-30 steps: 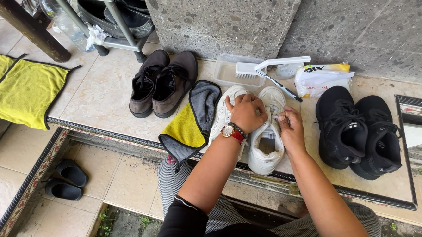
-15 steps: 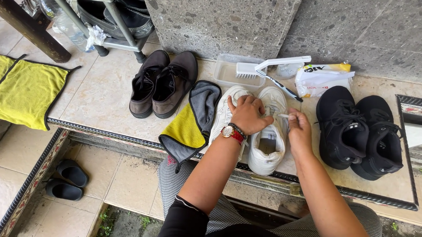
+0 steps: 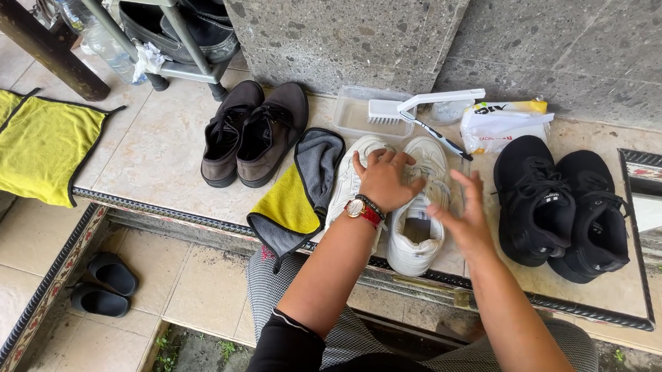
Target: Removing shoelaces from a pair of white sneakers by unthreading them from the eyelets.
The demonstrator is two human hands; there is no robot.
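Pressing flat, open-fingered, left hand [image 3: 383,180] is steadying white sneakers [image 3: 418,213]; right hand [image 3: 461,215] is hovering open, gripping nothing. Light, soft uppers; likely best grasped at heel collar.

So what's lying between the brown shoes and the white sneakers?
In the head view, a folded yellow-and-grey cloth lies between the brown shoes and the white sneakers, its right edge against the left sneaker.

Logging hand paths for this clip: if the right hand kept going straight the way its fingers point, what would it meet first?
The right hand points away from the person, beside the white sneakers. Going on, it would probably first meet the dark-handled toothbrush, then the white plastic bag by the wall; the hand is blurred and its height unclear.
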